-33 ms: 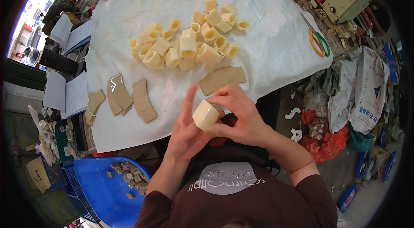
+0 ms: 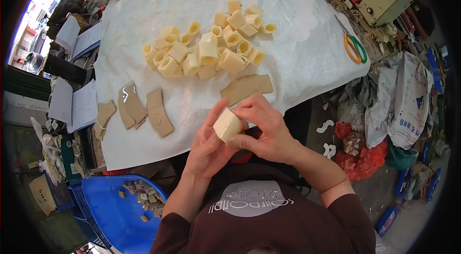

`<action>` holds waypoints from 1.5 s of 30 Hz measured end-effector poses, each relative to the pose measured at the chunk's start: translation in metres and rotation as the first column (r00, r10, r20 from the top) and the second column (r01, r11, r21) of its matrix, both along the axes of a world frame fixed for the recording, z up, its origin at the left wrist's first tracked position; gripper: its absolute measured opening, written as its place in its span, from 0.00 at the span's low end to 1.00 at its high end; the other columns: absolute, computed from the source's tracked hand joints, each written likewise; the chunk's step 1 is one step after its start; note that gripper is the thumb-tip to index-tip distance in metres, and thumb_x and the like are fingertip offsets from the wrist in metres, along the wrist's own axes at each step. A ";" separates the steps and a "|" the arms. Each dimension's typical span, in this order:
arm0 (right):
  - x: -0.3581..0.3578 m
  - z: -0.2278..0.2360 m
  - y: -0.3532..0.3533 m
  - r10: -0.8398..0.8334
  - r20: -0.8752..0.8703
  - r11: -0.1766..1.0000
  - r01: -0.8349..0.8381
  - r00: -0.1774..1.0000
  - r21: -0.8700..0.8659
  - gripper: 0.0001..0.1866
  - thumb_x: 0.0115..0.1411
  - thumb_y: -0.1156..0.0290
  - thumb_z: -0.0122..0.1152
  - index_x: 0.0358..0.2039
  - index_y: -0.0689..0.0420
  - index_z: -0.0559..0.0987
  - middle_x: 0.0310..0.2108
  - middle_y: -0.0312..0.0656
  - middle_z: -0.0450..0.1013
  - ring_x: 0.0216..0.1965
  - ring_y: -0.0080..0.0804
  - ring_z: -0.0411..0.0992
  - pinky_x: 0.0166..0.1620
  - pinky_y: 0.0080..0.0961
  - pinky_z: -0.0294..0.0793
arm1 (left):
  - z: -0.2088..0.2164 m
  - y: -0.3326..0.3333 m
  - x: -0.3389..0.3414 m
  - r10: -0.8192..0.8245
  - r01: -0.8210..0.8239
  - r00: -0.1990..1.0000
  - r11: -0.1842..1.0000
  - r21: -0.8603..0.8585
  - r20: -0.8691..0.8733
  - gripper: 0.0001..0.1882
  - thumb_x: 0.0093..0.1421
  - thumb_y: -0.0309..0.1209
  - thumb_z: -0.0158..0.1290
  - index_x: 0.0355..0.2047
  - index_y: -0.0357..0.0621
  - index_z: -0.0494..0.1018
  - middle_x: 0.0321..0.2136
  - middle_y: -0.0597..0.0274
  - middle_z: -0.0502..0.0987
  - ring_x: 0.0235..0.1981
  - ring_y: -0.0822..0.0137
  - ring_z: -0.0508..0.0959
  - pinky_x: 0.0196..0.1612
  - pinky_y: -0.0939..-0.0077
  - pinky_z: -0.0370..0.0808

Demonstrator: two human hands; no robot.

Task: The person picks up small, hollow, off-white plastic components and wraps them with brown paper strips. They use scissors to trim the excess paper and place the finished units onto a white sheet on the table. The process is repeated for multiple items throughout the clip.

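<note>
A broad white sheet (image 2: pixel 297 38), crinkled and faintly glossy like plastic film, covered the table and sagged over its near edge. On its middle lay a loose heap of pale yellow hollow blocks (image 2: pixel 206 47), short square-walled tubes with rounded corners and a waxy, matte surface, some standing on end and some tipped on their sides. Nearer the person, flat tan strips (image 2: pixel 247 88) of a thin, slightly curved, cardboard-like material rested on the sheet, with several more tan pieces (image 2: pixel 144 107) to the left, one of them shiny as if under clear film. A blue plastic crate (image 2: pixel 103 206) at the lower left held small beige offcuts. Scissors with orange and green handles (image 2: pixel 354 45) lay at the sheet's right edge.

Below the sheet's near edge, in front of the person's dark shirt, both hands met around one cream block (image 2: pixel 226 126). The left hand (image 2: pixel 207 147) cupped it from below and the left, fingers extended and only loosely curled, the thumb reaching up along its side. The right hand (image 2: pixel 269 131) was curled closely over its right end, fingertips pressed to its face.

Set against the earlier frame, nothing had changed: the block, both hands and the items on the sheet sat exactly as before.
</note>
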State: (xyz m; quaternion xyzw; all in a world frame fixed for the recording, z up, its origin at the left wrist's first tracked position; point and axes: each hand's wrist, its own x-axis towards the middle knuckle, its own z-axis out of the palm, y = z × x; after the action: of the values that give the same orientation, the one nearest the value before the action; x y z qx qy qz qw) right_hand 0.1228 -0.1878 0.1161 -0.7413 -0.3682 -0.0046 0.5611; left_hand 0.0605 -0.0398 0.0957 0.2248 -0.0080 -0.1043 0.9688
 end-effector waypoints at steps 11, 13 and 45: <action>0.050 -0.028 -0.024 -0.071 0.262 0.982 0.113 0.963 -0.151 0.09 0.44 0.77 0.61 0.28 0.58 0.72 0.30 0.40 0.68 0.35 0.41 0.65 0.39 0.32 0.65 | -0.021 0.033 -0.014 0.157 -0.287 0.957 0.620 0.730 0.243 0.23 0.48 0.26 0.60 0.44 0.36 0.67 0.44 0.60 0.68 0.46 0.68 0.70 0.46 0.75 0.69; 0.052 -0.028 -0.022 -0.060 0.240 0.968 0.115 0.969 -0.224 0.09 0.44 0.77 0.61 0.28 0.59 0.73 0.31 0.40 0.68 0.36 0.41 0.65 0.39 0.32 0.66 | -0.012 0.034 -0.015 0.250 -0.344 0.936 0.515 0.785 0.246 0.22 0.48 0.20 0.57 0.44 0.37 0.67 0.42 0.61 0.68 0.44 0.69 0.71 0.45 0.75 0.69; 0.070 -0.044 0.002 0.112 0.298 0.922 0.013 0.948 -0.388 0.07 0.45 0.83 0.54 0.28 0.62 0.73 0.32 0.44 0.66 0.36 0.43 0.65 0.37 0.31 0.68 | -0.009 0.016 0.013 -0.170 -0.510 0.843 0.054 0.859 0.511 0.24 0.38 0.19 0.59 0.39 0.43 0.68 0.44 0.51 0.68 0.49 0.51 0.66 0.49 0.63 0.65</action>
State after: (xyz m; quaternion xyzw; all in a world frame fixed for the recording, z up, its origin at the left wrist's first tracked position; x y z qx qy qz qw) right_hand 0.1926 -0.1853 0.0720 -0.8170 -0.4653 -0.0360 0.3387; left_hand 0.0737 -0.0237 0.0865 0.8355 -0.1505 0.1008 0.5189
